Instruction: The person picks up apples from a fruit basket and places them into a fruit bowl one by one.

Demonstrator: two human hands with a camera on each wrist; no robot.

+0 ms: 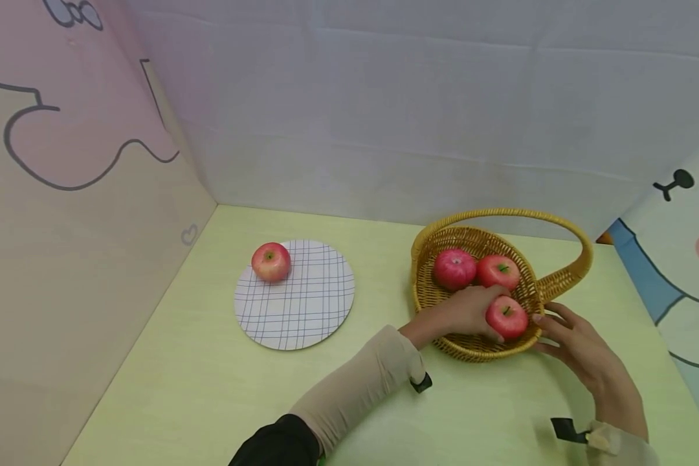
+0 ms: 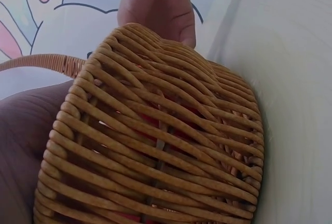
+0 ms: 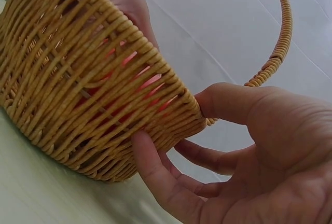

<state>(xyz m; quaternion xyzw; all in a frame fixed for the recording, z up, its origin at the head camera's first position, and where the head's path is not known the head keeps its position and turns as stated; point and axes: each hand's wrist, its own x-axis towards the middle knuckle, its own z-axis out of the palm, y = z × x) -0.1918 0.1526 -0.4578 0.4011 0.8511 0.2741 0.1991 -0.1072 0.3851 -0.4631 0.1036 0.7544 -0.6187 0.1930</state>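
Note:
My left hand (image 1: 468, 312) reaches over the near rim of a wicker basket (image 1: 421, 285) and grips a red apple (image 1: 507, 318), its thumb and fingers on either side of the fruit. Two more red apples, one darker (image 1: 454, 269) and one with a green stem (image 1: 498, 271), lie behind it in the basket. On the basket's right side, my right hand (image 1: 582, 349) pinches the rim. In the right wrist view its thumb (image 3: 228, 102) is at the rim and its fingertips touch the woven outside. The left wrist view mostly shows the basket's weave (image 2: 155, 146), hiding the held apple.
A round white plate with a blue grid (image 1: 303, 304) lies to the left on the pale table (image 1: 180, 382), with one apple (image 1: 271, 262) near its upper left edge. The basket's tall handle (image 1: 501, 212) arches over its back. Cloth-covered walls (image 1: 384, 116) stand behind and at both sides.

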